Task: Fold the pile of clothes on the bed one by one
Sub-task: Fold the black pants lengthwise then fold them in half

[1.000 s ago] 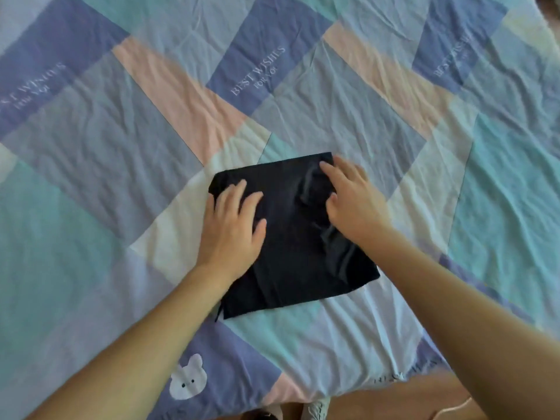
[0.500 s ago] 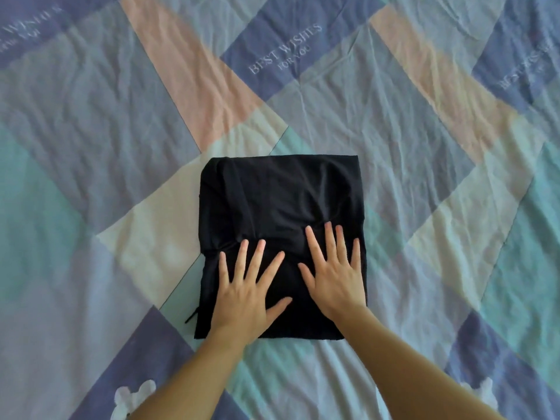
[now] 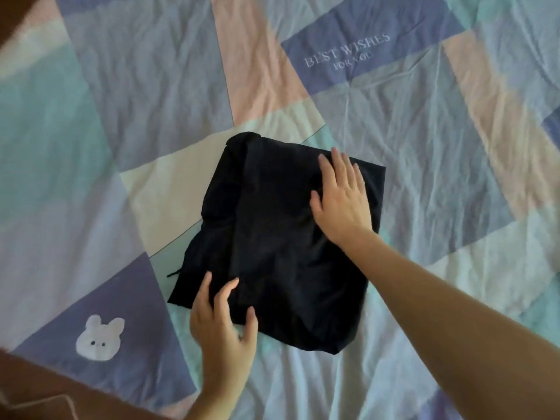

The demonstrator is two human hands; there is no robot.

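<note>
A black garment [image 3: 272, 237], folded into a rough rectangle, lies flat in the middle of the bed. My right hand [image 3: 341, 197] rests palm down on its far right part, fingers spread. My left hand [image 3: 221, 322] sits at the near left edge, fingertips on the cloth and palm over the sheet. Neither hand grips the fabric. A thin black cord sticks out at the garment's left side. No other clothes are in view.
The bed is covered by a wrinkled patchwork sheet [image 3: 439, 147] in blue, teal, pink and cream, with a white bear print [image 3: 100, 338] at the near left. The bed's edge and brown floor [image 3: 36, 389] show at the bottom left.
My right hand slid from the near edge up to the far right part of the garment. The left hand drew back to the near left edge. The view shifted, so the garment looks tilted.
</note>
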